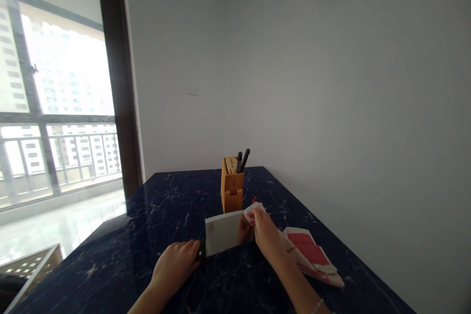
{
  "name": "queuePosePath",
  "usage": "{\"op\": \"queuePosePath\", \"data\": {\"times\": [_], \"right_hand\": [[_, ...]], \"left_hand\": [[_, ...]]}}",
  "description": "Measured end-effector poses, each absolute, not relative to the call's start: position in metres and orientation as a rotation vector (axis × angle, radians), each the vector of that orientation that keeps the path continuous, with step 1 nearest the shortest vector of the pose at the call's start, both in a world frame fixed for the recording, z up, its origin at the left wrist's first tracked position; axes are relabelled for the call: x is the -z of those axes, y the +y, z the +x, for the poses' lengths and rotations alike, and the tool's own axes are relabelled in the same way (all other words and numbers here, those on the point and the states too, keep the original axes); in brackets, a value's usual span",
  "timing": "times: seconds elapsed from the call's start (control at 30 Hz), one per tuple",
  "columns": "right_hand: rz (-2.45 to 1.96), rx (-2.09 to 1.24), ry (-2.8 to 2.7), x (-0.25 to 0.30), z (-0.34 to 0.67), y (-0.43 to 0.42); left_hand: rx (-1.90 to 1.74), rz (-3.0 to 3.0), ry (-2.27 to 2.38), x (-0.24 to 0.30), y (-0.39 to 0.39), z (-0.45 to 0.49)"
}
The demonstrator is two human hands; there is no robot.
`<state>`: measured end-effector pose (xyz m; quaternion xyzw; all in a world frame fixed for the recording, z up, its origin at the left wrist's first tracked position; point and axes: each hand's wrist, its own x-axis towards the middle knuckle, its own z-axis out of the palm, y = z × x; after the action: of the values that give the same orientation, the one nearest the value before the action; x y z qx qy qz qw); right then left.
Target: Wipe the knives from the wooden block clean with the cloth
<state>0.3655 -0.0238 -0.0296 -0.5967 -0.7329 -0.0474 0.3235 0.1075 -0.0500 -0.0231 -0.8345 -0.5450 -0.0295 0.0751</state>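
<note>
My left hand (177,261) is closed around the black handle of a cleaver (223,232). Its broad, shiny blade points to the right, cutting edge unclear, and mirrors part of my other hand. At the blade's far end, my right hand (262,225) pinches a bunched part of a red and white cloth (307,250) against the metal. The rest of that cloth trails under and beside my right forearm on the table. Just beyond the blade stands a wooden knife block (232,191), with two black-handled tools (243,159) upright in its slots.
The dark blue marbled table (176,196) runs up to a grey wall (331,108) at the back and right. A perforated crate-like box (37,265) is at the lower left, off the table. Beyond it is a large window (69,83).
</note>
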Motion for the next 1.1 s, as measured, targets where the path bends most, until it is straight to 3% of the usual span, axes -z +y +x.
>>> {"op": "queuePosePath", "data": {"times": [0.17, 0.43, 1.1], "right_hand": [[-1.651, 0.015, -2.063, 0.033, 0.351, -0.033], [-1.226, -0.069, -2.19, 0.027, 0.302, -0.053], [-1.27, 0.062, -2.25, 0.034, 0.28, -0.046]], "left_hand": [[0.097, -2.494, -1.657, 0.023, -0.05, 0.108], [0.136, -2.484, -1.629, 0.03, -0.048, 0.108], [0.151, -2.471, -1.568, 0.028, -0.051, 0.111]]}}
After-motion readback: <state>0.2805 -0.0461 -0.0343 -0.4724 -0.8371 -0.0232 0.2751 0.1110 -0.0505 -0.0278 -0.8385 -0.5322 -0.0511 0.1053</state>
